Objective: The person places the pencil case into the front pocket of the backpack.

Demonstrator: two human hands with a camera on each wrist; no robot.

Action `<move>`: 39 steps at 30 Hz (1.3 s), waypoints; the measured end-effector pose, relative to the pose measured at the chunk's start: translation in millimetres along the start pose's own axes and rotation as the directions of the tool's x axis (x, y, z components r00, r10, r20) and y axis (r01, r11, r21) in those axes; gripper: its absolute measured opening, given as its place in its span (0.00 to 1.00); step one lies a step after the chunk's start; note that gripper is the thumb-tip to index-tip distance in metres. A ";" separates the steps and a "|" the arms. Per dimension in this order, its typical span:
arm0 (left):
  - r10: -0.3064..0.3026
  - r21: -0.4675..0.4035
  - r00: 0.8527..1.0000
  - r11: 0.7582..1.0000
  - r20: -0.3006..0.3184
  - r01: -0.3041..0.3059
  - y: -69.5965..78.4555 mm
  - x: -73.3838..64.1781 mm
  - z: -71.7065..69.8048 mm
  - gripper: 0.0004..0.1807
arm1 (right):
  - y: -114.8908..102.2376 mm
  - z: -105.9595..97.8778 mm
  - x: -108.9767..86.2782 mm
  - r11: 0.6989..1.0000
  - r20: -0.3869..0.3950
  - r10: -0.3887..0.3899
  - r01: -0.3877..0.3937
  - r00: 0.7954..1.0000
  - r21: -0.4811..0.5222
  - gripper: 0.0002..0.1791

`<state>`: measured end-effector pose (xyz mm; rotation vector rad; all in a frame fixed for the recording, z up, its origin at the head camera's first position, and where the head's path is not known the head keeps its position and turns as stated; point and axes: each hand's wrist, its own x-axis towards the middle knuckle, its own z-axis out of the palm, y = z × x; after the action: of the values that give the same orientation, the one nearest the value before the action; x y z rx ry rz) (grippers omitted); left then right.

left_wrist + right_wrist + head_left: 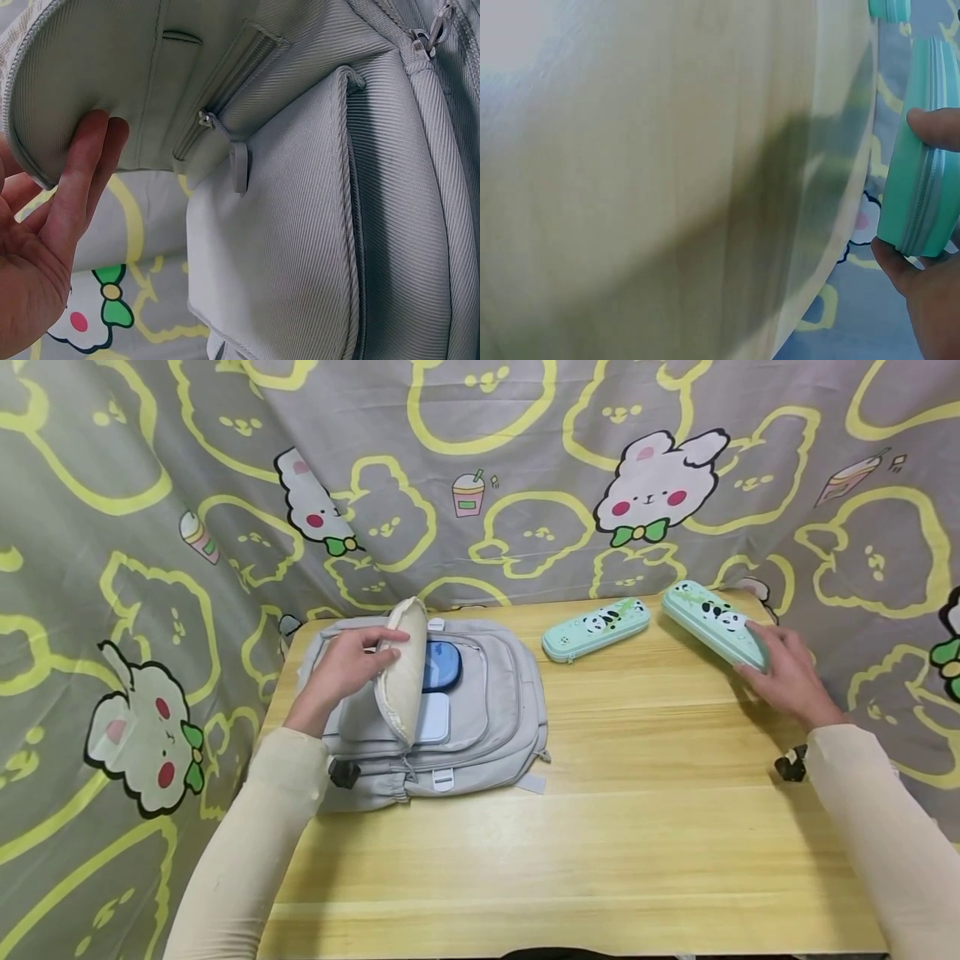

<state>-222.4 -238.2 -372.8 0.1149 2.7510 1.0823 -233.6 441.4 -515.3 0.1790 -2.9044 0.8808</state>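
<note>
A grey backpack (513, 710) lies on the table with its front pocket unzipped. My left hand (341, 668) pinches the edge of the pocket's flap (405, 681) and holds it raised; the left wrist view shows fingers against its lining (82, 67). Inside the pocket sit a round-cornered blue case (444, 665) and a small white case (434, 718). At the right, my right hand (787, 672) grips one end of a mint-green panda pencil case (705, 610), lifted above the table in the right wrist view, thumb beside its zipper (928, 187).
A second mint-green panda pencil case (596, 631) lies on the wooden table (600, 843), between the backpack and the held case. Patterned grey curtain (525, 468) hangs close behind the table and along both sides.
</note>
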 end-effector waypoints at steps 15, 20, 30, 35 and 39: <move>0.003 0.002 1.000 1.000 -0.006 -0.003 -0.9 -1.8 0.2 0.19 | -32.0 1.3 8.8 0.992 -0.035 -0.127 0.127 0.991 -0.002 0.47; -0.005 -0.001 1.000 1.000 -0.003 0.005 -1.6 -1.2 -0.1 0.20 | -43.5 3.2 12.2 0.987 -0.027 -0.161 0.162 0.987 0.010 0.47; 0.014 0.011 1.000 1.000 -0.010 -0.014 -2.8 -0.5 -0.5 0.19 | -67.8 8.1 17.3 0.973 -0.005 -0.230 0.230 0.973 0.027 0.48; 0.009 0.015 1.000 1.000 -0.011 -0.008 -2.9 -0.9 -0.9 0.19 | -76.5 12.3 19.5 0.969 0.009 -0.246 0.246 0.969 0.033 0.49; 0.003 0.012 1.000 1.000 -0.009 -0.003 -1.8 -1.5 -1.2 0.20 | -83.8 14.4 20.4 0.966 0.022 -0.257 0.256 0.966 0.042 0.49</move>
<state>-221.2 -240.5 -373.0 0.1163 2.7659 1.0702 -242.8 362.5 -478.9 0.5611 -2.8022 0.8946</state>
